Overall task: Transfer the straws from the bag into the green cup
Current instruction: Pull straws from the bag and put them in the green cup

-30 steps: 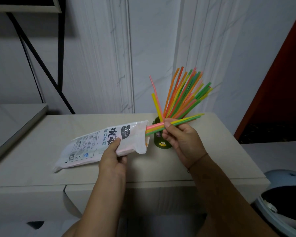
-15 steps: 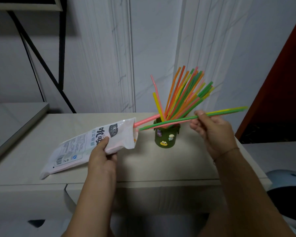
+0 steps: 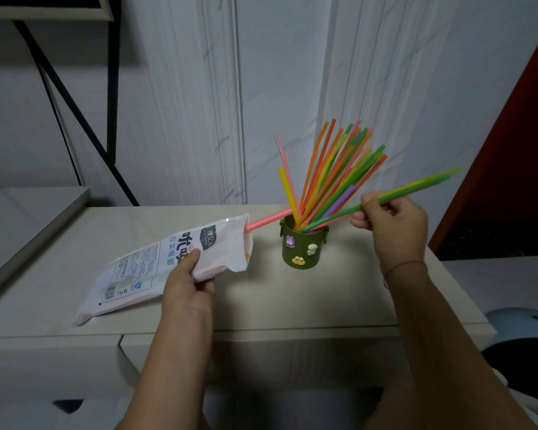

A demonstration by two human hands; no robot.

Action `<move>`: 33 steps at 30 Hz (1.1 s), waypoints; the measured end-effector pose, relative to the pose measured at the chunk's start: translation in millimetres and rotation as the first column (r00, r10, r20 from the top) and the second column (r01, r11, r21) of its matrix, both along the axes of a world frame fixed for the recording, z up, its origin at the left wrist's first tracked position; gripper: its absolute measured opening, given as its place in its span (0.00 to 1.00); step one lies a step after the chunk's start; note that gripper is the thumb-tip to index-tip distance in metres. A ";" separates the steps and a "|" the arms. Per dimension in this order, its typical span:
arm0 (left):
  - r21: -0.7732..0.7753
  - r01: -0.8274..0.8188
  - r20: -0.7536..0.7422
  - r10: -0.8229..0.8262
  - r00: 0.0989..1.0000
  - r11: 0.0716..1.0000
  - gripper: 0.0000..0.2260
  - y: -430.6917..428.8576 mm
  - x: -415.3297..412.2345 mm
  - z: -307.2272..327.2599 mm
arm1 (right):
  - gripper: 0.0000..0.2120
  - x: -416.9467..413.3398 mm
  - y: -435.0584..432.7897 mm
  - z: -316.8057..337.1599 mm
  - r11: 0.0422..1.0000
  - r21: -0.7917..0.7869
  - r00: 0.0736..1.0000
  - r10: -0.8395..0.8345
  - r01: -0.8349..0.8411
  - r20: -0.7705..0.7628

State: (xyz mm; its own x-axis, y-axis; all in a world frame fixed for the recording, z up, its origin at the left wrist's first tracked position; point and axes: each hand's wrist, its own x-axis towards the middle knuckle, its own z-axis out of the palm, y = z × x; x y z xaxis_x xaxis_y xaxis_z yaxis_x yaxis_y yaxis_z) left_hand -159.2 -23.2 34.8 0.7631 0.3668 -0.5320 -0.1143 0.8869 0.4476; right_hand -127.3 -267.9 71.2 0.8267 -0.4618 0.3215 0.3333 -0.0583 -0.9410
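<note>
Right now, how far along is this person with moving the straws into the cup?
Mostly done, it seems: many straws already stand fanned in the green cup. The right hand pinches a few more straws, lower ends at the rim. Left: a pink straw pokes from the bag held by the left hand; more may be inside.

The cup [image 3: 302,246] stands on the tabletop [image 3: 292,299], a fan of straws [image 3: 330,178] upright in it. Left of the cup lies the bag [image 3: 165,262], its open mouth toward the cup, one straw [image 3: 266,220] poking out to the cup's rim. Right of the cup, a few straws [image 3: 413,189] slant with their lower ends at the cup's mouth.
</note>
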 end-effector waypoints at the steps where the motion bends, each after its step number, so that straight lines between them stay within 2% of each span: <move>1: 0.000 0.006 -0.001 -0.006 1.000 1.000 0.13 -0.3 -0.5 0.0 | 0.03 2.2 5.0 -2.3 0.998 -0.056 1.000 0.011 -0.013 -0.029; 5: -0.003 0.005 -0.012 -0.005 1.000 1.000 0.21 -3.0 -2.1 0.2 | 0.08 11.3 18.6 -12.5 0.979 -0.203 0.993 0.007 -0.031 -0.117; 8: 0.011 0.026 -0.021 -0.026 0.999 1.000 0.14 -4.0 -2.8 -1.3 | 0.08 17.2 23.1 -14.6 0.959 -0.283 0.990 -0.028 -0.011 -0.136; 11: 0.017 0.051 -0.020 -0.051 0.999 0.999 0.09 -5.0 -1.8 -2.8 | 0.08 20.6 26.9 -17.6 0.960 -0.279 0.989 -0.019 -0.024 -0.150; 13: 0.019 0.057 -0.014 -0.057 0.998 0.998 0.09 -5.6 -0.9 -2.9 | 0.03 20.2 29.4 -19.6 0.972 -0.229 0.987 0.018 -0.054 -0.158; 17: 0.029 0.068 -0.007 -0.068 0.998 0.997 0.09 -7.3 -0.7 -3.3 | 0.12 17.2 30.4 -22.7 0.993 -0.059 0.974 0.085 -0.100 -0.209; 19: 0.047 0.066 -0.007 -0.066 0.998 0.997 0.13 -8.5 -1.3 -3.7 | 0.09 11.4 31.7 -25.0 0.984 0.030 0.937 0.177 -0.176 -0.301; 21: 0.092 0.060 -0.009 -0.060 0.998 0.994 0.17 -10.2 -1.9 -4.7 | 0.10 2.9 35.9 -28.7 0.922 0.236 0.847 0.377 -0.306 -0.374; 23: 0.152 0.062 -0.002 -0.063 0.998 0.986 0.19 -12.8 -3.0 -5.6 | 0.13 -4.9 41.5 -28.9 0.791 0.488 0.730 0.572 -0.369 -0.375; 24: 0.183 0.064 0.002 -0.066 0.998 0.981 0.19 -14.2 -4.0 -5.5 | 0.14 -8.1 44.1 -27.8 0.738 0.562 0.683 0.628 -0.373 -0.372; 26: 0.244 0.061 0.012 -0.066 0.998 0.968 0.19 -16.5 -5.6 -5.1 | 0.18 -10.1 47.4 -26.7 0.706 0.619 0.640 0.659 -0.344 -0.395; 30: 0.378 0.042 0.089 -0.081 0.993 0.925 0.17 -17.1 -9.9 -3.5 | 0.24 -8.3 50.4 -30.1 0.772 0.565 0.683 0.581 -0.291 -0.443; 33: 0.490 -0.007 0.167 -0.086 0.982 0.872 0.18 -18.3 -12.4 -1.2 | 0.25 -8.0 56.9 -34.2 0.740 0.605 0.666 0.612 -0.294 -0.425</move>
State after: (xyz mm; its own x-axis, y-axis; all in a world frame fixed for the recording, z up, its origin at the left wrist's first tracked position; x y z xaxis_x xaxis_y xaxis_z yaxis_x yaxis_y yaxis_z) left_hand -171.6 -41.5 33.5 0.8465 0.5113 -0.1482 -0.2025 0.5668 0.7986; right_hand -135.2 -211.1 37.0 0.9068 0.0750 -0.4148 -0.4056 0.4230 -0.8103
